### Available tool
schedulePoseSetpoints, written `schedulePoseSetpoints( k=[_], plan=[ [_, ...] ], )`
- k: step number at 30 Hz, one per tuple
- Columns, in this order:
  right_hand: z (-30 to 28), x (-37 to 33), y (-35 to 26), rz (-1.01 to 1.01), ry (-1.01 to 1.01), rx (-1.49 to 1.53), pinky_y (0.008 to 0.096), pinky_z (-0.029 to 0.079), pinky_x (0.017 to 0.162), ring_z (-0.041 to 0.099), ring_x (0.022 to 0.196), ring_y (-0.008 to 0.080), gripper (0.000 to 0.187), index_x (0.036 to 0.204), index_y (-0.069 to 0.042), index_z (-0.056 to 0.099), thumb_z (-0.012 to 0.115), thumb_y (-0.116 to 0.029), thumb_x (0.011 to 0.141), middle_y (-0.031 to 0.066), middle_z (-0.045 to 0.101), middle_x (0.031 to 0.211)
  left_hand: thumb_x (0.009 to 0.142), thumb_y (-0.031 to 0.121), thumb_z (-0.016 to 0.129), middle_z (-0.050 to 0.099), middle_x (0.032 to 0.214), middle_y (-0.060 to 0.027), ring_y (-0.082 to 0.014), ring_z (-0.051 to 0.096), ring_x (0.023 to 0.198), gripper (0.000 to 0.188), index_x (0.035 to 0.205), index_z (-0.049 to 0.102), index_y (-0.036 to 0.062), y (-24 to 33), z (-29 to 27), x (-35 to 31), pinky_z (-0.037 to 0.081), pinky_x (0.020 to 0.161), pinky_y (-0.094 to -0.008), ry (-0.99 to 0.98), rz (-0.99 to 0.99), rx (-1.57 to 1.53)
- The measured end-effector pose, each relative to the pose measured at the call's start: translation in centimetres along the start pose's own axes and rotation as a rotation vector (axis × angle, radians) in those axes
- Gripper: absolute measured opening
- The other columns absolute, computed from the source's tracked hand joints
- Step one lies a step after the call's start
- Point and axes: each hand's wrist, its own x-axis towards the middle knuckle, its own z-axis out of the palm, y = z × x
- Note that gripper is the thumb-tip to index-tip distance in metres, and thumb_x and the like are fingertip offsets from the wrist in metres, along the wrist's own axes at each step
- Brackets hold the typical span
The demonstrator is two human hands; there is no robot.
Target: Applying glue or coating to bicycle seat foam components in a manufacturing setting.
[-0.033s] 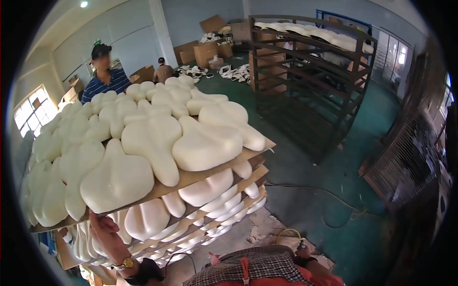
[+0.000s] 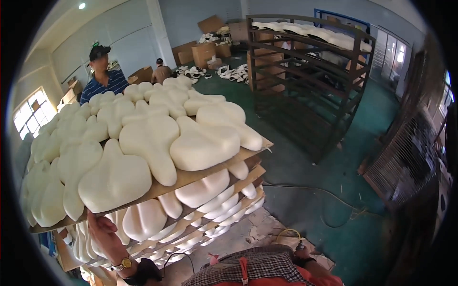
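Green workshop floor [image 2: 286, 164], dark slatted rack [image 2: 251, 71] beyond the stack; person in striped shirt [image 2: 106, 85] at its far side. Cream saddle-shaped pieces [image 2: 115, 178] cover the top board [image 2: 255, 151], more layers beneath. Left hand [image 2: 103, 234]: fingers at the board's near edge, can't tell if clamped. Right hand [image 2: 301, 253]: low by the checked apron [image 2: 260, 267], grip unclear.

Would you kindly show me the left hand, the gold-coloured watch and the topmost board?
Left hand [image 2: 101, 234]: head view, middle of the hand.
Gold-coloured watch [image 2: 126, 263]: head view, on its dial.
Topmost board [image 2: 247, 153]: head view, bare strip near its right front corner.
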Motion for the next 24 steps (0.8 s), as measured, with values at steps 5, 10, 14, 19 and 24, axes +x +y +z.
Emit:
schedulePoseSetpoints(
  k=[5,10,14,19,24],
  plan=[
    [0.6,2.0,1.5,0.074,0.079,0.064,0.0357,0.044,0.054,0.055,0.062,0.019,0.039,0.092,-0.008,0.054,0.073,-0.018,0.059,0.0042,0.059,0.072,0.089,0.036,0.057,0.042,0.043,0.0007,-0.008,0.037,0.035,0.037,0.063,0.055,0.0097,-0.2,3.7,-2.5,0.025,0.034,-0.0201,-0.1,0.107,0.028],
    [-3.7,7.3,4.0,0.193,0.147,0.035,0.0343,0.049,0.062,0.058,0.069,0.0172,0.047,0.096,-0.006,0.057,0.074,-0.009,0.053,0.0024,0.061,0.078,0.089,0.036,0.057,0.045,0.045,0.0001,-0.0087,0.038,0.035,0.038,0.067,0.058,0.006,-2.5,10.5,-7.6,0.026,0.033,-0.0205,-0.109,0.069,0.005],
    [-8.9,13.2,5.8,0.173,0.223,0.232,0.034,0.05,0.069,0.061,0.075,0.0197,0.051,0.099,-0.004,0.057,0.076,-0.01,0.052,0.0057,0.063,0.083,0.088,0.034,0.058,0.045,0.047,-0.0006,-0.01,0.039,0.037,0.036,0.07,0.059,0.0032,-3.3,20.7,-12.6,0.027,0.035,-0.0214,-0.231,-0.055,-0.015],
    [-16.0,19.0,7.2,0.195,0.376,0.137,0.0361,0.05,0.071,0.063,0.079,0.0242,0.06,0.117,-0.004,0.05,0.068,-0.008,0.06,0.0093,0.065,0.09,0.087,0.027,0.059,0.047,0.052,0.0009,-0.0088,0.039,0.04,0.028,0.074,0.06,0.0024,-4.6,33.7,-17.8,0.031,0.038,-0.0209,-0.243,-0.24,-0.192],
    [-22.3,20.3,7.8,0.275,0.336,0.338,0.036,0.049,0.068,0.062,0.077,0.0237,0.055,0.115,-0.003,0.047,0.063,-0.002,0.062,0.0104,0.063,0.087,0.086,0.025,0.059,0.051,0.057,0.0029,-0.0069,0.041,0.046,0.022,0.079,0.062,0.0041,-5.2,44.0,-22.7,0.033,0.042,-0.0188,-0.314,-0.424,-0.295]
  ],
)
